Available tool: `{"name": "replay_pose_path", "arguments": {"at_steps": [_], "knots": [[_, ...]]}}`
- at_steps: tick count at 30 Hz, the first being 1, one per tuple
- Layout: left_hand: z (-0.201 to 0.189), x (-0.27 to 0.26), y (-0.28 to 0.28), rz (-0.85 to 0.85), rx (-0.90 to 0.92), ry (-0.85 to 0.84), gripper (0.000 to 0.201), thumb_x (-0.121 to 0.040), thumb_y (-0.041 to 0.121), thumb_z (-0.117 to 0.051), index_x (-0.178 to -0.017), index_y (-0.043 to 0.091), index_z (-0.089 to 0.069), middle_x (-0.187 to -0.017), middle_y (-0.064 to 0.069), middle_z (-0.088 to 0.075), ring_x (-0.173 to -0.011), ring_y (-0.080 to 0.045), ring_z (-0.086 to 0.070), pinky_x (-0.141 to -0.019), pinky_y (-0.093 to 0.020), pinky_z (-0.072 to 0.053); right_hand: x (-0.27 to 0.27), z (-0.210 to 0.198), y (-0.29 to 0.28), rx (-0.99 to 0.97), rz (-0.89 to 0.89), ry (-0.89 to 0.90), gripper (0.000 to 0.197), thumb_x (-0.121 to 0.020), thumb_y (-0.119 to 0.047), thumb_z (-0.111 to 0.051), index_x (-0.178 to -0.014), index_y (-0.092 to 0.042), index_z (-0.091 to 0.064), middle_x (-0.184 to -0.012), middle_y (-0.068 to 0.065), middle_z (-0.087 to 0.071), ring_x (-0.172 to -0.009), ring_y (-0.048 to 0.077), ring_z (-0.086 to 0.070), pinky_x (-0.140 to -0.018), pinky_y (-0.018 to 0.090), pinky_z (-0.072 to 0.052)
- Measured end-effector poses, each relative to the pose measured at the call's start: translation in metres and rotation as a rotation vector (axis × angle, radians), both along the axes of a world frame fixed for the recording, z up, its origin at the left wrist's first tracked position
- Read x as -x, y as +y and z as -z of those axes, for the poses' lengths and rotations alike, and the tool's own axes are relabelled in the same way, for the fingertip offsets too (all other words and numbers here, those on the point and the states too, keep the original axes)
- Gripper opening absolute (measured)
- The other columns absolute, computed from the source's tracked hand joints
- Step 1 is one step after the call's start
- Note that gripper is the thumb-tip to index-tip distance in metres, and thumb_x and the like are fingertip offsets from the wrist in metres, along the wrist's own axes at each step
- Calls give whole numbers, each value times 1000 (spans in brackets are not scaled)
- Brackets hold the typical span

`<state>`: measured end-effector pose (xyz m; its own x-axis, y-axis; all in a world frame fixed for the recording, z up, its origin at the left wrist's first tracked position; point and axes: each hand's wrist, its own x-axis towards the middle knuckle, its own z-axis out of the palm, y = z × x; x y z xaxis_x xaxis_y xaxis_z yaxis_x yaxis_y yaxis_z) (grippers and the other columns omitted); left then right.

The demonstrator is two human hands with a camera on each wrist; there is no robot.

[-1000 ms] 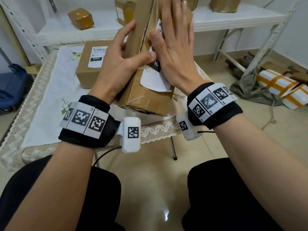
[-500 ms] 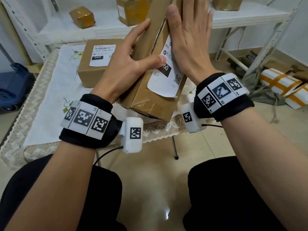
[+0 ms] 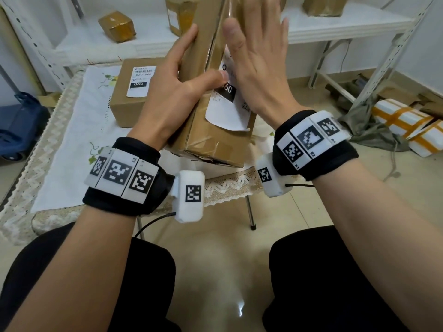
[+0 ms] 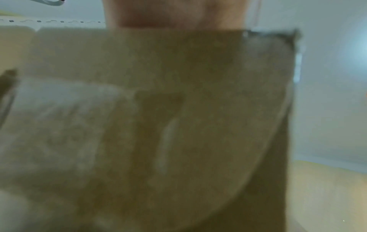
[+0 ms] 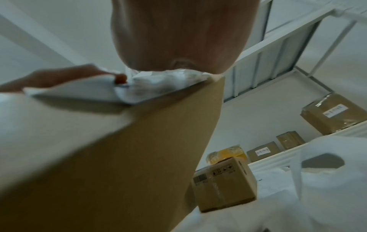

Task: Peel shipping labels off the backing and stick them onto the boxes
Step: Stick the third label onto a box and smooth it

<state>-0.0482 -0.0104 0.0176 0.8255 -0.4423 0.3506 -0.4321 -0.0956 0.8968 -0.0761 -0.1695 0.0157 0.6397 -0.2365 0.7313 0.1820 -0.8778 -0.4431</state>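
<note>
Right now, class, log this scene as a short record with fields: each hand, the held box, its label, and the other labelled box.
left hand: grips tilted box, thumb on label
right hand: flat, fingers straight, on label
held box: propped on table edge
label: lower corner not stuck down
second box: on table, already labelled

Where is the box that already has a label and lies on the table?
In the head view, the labelled box lies on the white tablecloth, left of the left hand, in front of the shelf.
</note>
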Motion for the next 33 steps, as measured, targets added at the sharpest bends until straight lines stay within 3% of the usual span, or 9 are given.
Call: {"name": "replay_pose_path", "arguments": {"at_steps": [4, 11, 14, 18, 23, 26, 29, 31, 33], "knots": [[-1, 2, 0, 29, -65, -26, 83, -81, 36, -75, -156, 35, -39, -152, 12, -50, -125, 13, -49, -103, -13, -45, 0, 6, 6, 43, 5, 31, 75, -101, -52, -23, -162, -8, -22, -171, 19, -11, -159, 37, -2, -124, 60, 6], [-6, 6, 2, 106, -165, -41, 89, -77, 42, -75, -156, 39, -36, -152, 11, -51, -130, -3, -55, -110, -34, -48, 0, -2, 1, 4, 41, 28, 78, -100, -56, -22, -162, -9, -22, -171, 18, -11, -159, 36, -3, -124, 61, 4], [-6, 6, 1, 122, -191, -39, 89, -78, 41, -76, -157, 39, -35, -149, 10, -53, -125, -2, -58, -106, -32, -51, -2, -4, -2, -19, 51, 18, 78, -100, -56, -23, -163, -10, -23, -171, 17, -11, -159, 38, 1, -124, 62, 4], [-6, 8, -1, 110, -212, -21, 94, -70, 54, -76, -154, 46, -37, -152, 11, -49, -134, -4, -51, -112, -36, -45, -3, -5, -5, -53, 58, 15, 75, -103, -54, -26, -163, -9, -20, -171, 17, -7, -158, 39, 6, -125, 60, 6], [-9, 10, 0, 102, -221, -7, 87, -78, 42, -79, -154, 44, -38, -147, 16, -52, -123, 6, -56, -106, -28, -50, -4, -7, -12, -102, 51, 29, 73, -107, -48, -29, -163, -5, -10, -171, 20, 1, -158, 38, 9, -124, 52, 11], [-10, 10, 3, 84, -214, 15, 84, -82, 36, -80, -154, 44, -38, -136, 20, -58, -107, 8, -65, -95, -25, -56, -3, -10, -18, -165, 38, 21, 92, -100, -67, -11, -162, 0, -2, -171, 22, 6, -158, 38, 11, -125, 51, 11], [-10, 8, 6, 37, -176, 48, 87, -76, 42, -80, -153, 46, -39, -138, 17, -59, -109, 0, -68, -98, -32, -56, -1, -9, -18, -166, 9, -18, 105, -88, -71, -8, -160, 5, 1, -169, 26, 7, -158, 38, 10, -127, 52, 9], [-10, 6, 8, -21, -158, 60, 87, -77, 42, -81, -153, 44, -40, -137, 16, -61, -112, 0, -66, -100, -25, -53, 0, -7, -11, -138, -29, -15, 102, -91, -68, -12, -160, 6, 1, -169, 26, 7, -158, 38, 9, -128, 53, 7], [-12, 4, 10, -76, -156, 48, 82, -83, 37, -79, -154, 42, -40, -136, 14, -61, -109, 7, -63, -86, -4, -47, 0, -3, 0, -82, -79, 13, 100, -93, -67, -12, -159, 6, 1, -169, 27, 8, -158, 38, 9, -128, 52, 7]]}}
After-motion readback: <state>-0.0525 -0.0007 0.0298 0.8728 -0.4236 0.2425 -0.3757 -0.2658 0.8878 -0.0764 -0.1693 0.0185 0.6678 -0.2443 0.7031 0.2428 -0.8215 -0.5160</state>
